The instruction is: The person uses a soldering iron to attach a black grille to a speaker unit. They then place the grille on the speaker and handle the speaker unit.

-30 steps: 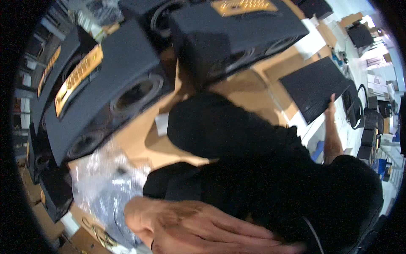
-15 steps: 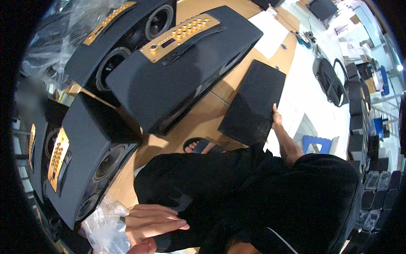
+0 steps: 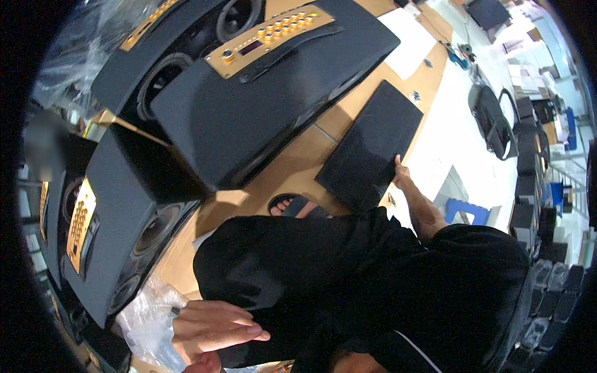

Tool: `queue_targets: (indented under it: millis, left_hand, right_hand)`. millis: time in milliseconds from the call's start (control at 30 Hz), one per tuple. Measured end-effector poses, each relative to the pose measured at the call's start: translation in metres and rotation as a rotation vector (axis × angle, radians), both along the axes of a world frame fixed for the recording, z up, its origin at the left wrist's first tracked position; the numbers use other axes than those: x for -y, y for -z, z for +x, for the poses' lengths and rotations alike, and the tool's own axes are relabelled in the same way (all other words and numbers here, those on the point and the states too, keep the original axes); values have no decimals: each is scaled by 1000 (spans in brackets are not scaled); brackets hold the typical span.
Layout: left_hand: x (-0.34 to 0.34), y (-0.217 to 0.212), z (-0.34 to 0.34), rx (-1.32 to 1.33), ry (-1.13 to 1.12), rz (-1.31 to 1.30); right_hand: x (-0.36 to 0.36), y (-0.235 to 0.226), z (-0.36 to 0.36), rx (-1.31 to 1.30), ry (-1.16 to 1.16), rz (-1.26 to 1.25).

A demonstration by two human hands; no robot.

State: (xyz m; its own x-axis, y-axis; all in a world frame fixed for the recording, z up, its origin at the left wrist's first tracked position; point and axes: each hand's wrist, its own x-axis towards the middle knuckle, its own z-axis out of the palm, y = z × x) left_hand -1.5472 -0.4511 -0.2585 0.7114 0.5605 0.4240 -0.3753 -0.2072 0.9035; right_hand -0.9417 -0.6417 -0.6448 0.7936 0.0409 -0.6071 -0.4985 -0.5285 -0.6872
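Note:
My right hand (image 3: 401,172) grips the right edge of a flat black rectangular panel, which looks like a speaker grille (image 3: 373,140). The panel lies tilted beside my sandalled foot. At the lower left, my left hand (image 3: 214,332) is by my knee, its fingers stretched out side by side and its palm hidden. I see nothing held in it. Clear plastic wrap (image 3: 149,317) lies just beyond that hand. A large black speaker (image 3: 267,93) with a gold control panel and a strap handle stands ahead of me.
Another black speaker (image 3: 112,217) stands at the left, and one more (image 3: 168,68) behind the large one. Brown cardboard (image 3: 298,168) covers the floor here. To the right are a black bag (image 3: 494,121), a blue plastic piece (image 3: 466,211) and stacked black boxes (image 3: 553,292).
The panel has tilted and shifted slightly toward me in my right hand's grip. My left hand has moved a little to the left. The view has also shifted slightly.

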Motion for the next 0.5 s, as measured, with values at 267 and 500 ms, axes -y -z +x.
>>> queue_targets:
  millis: [267,500]
  left_hand:
    - [20,-26,-62,-235,-466,407]
    - [92,-7,-126,-364,-1108,419]
  right_hand:
    - [-91,-11,-18,-123,-635,242]
    - [-356,-85,-110,309,-980,160]
